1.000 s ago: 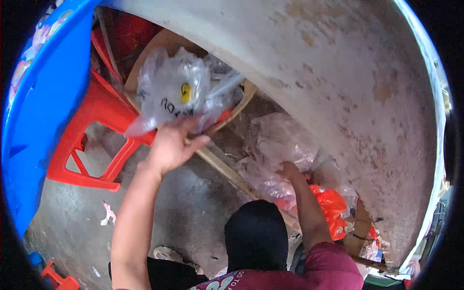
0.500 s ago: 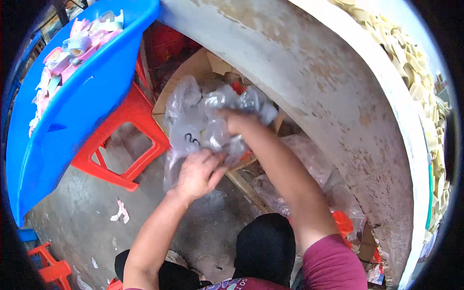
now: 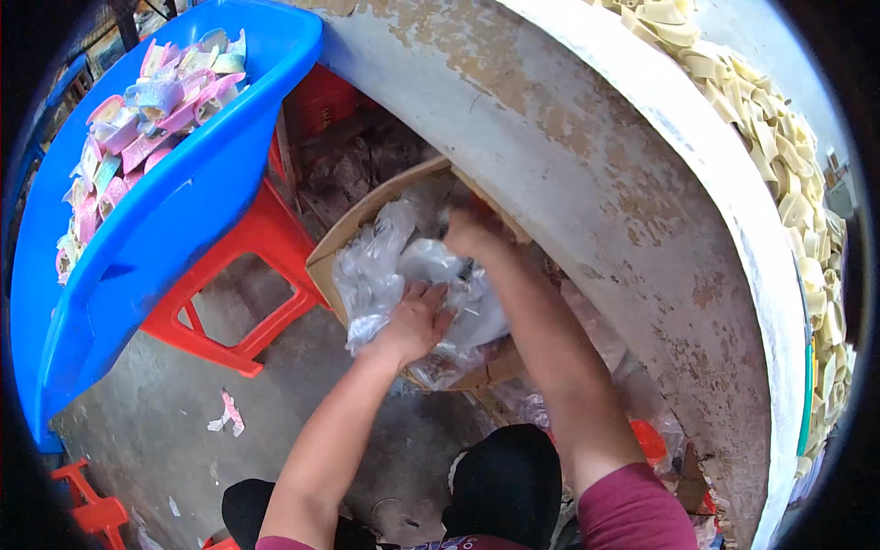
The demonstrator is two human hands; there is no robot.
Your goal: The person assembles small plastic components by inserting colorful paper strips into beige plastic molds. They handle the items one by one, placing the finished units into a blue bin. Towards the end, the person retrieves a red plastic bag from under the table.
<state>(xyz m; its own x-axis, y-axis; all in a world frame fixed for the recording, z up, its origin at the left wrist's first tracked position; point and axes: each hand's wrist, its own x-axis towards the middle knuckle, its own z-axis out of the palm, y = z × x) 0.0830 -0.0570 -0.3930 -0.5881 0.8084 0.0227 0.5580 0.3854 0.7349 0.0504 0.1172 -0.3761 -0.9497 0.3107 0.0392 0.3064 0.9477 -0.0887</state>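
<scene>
Clear plastic bags (image 3: pixel 371 252) lie crumpled in an open cardboard box (image 3: pixel 323 266) on the floor. On the near part of the bags rests my left hand (image 3: pixel 414 323), its fingers spread over the plastic and not visibly gripping it. My right hand (image 3: pixel 472 236) reaches into the far right side of the box among the bags. It is blurred and its fingers are partly hidden, so I cannot tell what they hold.
Left of the box, a red stool (image 3: pixel 238 275) stands under a large blue basin (image 3: pixel 197 197) full of pink and white curved pieces (image 3: pixel 137 128). A worn wall or table side (image 3: pixel 623 183) curves along the right, with cream-coloured pieces (image 3: pixel 775 156) above it.
The bags have gone lower into the box, whose rim now shows more. My left hand has moved right and slightly down the view. My right hand has shifted right, further into the box.
</scene>
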